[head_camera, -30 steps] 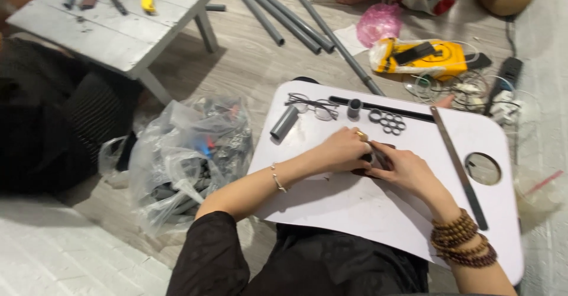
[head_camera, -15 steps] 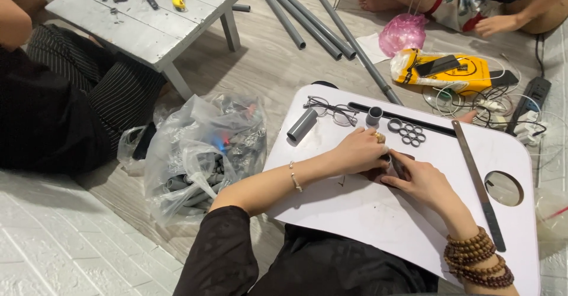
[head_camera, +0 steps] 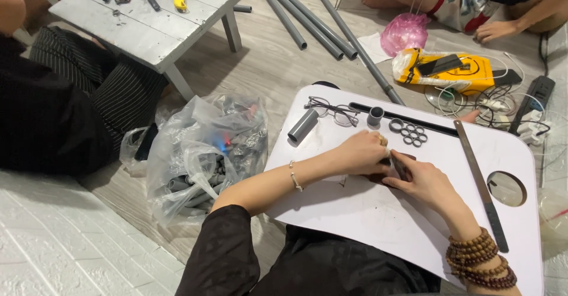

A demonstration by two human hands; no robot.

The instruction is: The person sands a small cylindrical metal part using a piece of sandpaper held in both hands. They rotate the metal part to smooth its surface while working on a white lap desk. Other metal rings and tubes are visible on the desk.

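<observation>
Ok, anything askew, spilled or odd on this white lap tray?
Nothing spilled or damaged. The eyeglasses lie among cut pipe rings on the white lap tray. Both hands, left and right, cover a small dark object.

Small dark object [head_camera: 395, 167] pinched between left hand [head_camera: 362, 153] and right hand [head_camera: 423, 180] near lap desk [head_camera: 532, 154] middle: mostly covered by fingers, kind unclear. Desk's near right corner cut by bottom edge. Clear plastic bag [head_camera: 201, 154] contents jumbled, unreadable. Two other people cropped at top and left edges.
</observation>
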